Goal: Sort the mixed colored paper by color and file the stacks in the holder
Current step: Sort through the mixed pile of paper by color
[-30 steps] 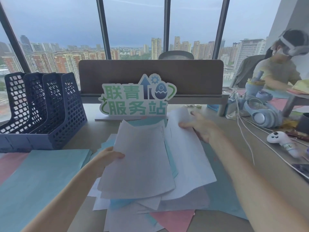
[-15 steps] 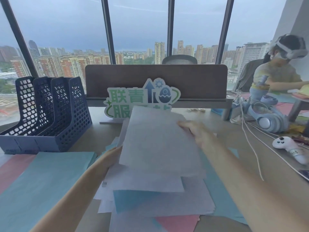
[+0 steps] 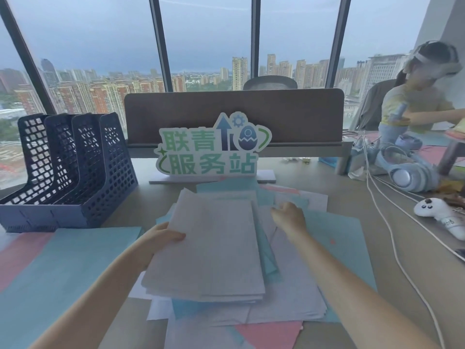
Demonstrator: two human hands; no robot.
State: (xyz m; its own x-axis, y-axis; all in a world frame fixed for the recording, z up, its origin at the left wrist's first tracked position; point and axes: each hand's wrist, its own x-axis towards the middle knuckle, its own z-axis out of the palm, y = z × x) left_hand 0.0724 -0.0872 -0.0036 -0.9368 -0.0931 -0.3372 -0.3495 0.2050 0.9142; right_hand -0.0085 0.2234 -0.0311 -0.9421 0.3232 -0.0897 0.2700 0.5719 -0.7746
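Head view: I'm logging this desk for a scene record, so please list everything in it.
White sheets: one stack, white, centre, atop the mixed pile.
Mixed pile: one, white, blue and pink, under the stack.
Blue sheets: one stack, light blue, left.
Pink sheets: some, pink, far left.
Holder: one, dark blue, back left.
Sign: one, green and white, back centre.
Headphones: one pair, pale blue, right.
Controller: one, white, right.
Cables: several, white, right.
Left hand: grips the white sheets' left edge.
Right hand: over the pile, holding nothing.

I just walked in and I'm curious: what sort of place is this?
Most likely a high-rise office. Tall windows look out over city towers, a desk divider stands behind the desk, and a file holder sits beside loose colored paper.
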